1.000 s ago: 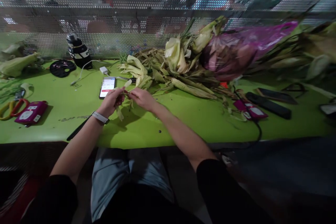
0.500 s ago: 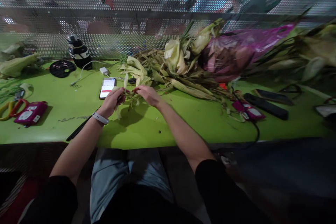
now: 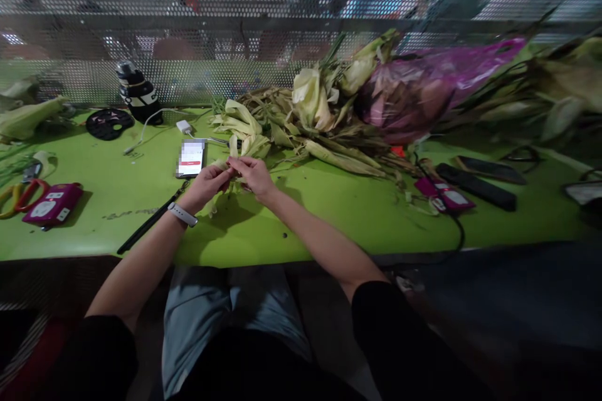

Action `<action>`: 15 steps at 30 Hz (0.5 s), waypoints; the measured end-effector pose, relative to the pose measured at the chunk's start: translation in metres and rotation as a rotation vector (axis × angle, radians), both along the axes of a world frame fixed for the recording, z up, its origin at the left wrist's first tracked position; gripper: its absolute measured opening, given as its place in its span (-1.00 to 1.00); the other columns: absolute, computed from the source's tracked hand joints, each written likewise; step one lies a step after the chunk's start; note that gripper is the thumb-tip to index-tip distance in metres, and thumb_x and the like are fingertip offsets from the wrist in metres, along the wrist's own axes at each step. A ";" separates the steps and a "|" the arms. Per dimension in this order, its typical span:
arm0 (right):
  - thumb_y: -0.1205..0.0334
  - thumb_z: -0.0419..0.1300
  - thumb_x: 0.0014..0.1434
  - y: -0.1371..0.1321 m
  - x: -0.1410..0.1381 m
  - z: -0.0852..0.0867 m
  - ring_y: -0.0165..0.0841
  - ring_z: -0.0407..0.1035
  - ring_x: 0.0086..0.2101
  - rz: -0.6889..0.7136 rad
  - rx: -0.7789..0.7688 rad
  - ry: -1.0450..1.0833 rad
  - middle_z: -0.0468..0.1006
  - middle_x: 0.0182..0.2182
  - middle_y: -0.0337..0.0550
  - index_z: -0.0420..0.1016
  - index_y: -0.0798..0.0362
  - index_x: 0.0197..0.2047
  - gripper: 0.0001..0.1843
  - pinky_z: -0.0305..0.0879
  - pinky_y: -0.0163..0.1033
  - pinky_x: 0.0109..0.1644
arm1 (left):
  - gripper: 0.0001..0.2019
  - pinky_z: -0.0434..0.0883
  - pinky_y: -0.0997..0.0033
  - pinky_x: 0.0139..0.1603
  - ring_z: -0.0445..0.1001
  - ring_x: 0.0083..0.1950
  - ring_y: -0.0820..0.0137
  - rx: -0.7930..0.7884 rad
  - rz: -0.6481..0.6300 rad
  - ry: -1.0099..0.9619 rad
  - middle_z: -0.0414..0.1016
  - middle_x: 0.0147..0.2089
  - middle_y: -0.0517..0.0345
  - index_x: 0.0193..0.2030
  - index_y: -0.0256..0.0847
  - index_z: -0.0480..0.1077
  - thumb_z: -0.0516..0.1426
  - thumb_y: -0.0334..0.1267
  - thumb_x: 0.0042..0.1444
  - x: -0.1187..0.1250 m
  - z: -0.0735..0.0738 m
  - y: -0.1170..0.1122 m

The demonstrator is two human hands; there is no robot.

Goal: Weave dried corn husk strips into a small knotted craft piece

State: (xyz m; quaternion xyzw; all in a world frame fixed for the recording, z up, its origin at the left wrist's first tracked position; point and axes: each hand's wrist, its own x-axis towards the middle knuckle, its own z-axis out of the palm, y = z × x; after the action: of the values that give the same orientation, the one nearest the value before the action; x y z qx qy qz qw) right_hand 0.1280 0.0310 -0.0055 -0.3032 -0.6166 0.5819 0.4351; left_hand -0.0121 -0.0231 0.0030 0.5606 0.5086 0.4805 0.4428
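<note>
My left hand [image 3: 208,186], with a pale watch band on the wrist, is closed on a pale corn husk strip [image 3: 234,145] that sticks up behind the fingers. My right hand [image 3: 255,179] meets it there, thumb and fingers pinched on the same husk piece. Loose husk ends [image 3: 211,207] hang below the hands; the fingers hide the middle of the piece. Just behind lies a heap of corn husks [image 3: 277,122], pale green to dry brown. A lit phone [image 3: 190,158] lies left of my left hand.
On the green table [image 3: 263,238] stand a black bottle [image 3: 140,95] and a magenta box [image 3: 54,205] beside scissors [image 3: 31,194]. A purple plastic bag [image 3: 437,88] rests on the husks. A second magenta device [image 3: 444,194] with a black cable lies right. Perforated metal [image 3: 226,44] closes the back.
My right hand has moved slightly left and down, so its fingertips now touch those of my left hand. The left hand has shifted a little right. The husk heap looks the same.
</note>
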 end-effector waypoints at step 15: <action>-0.22 0.27 0.04 0.011 0.003 -0.001 -0.45 0.31 -0.40 -0.136 0.108 0.102 0.46 -0.49 -0.25 0.60 0.11 -0.33 -0.50 0.24 -0.35 -0.32 | -0.57 -0.09 0.50 -0.64 0.00 -0.67 0.63 -0.105 0.028 -0.084 0.13 -0.71 0.34 -0.54 -0.26 0.40 0.28 0.10 0.03 0.002 0.001 -0.001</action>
State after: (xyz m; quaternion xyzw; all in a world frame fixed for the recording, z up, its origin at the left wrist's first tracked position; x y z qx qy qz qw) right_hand 0.1306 0.0425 -0.0064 -0.2903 -0.6020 0.5317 0.5202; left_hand -0.0098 -0.0240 0.0039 0.5089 0.5219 0.4823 0.4858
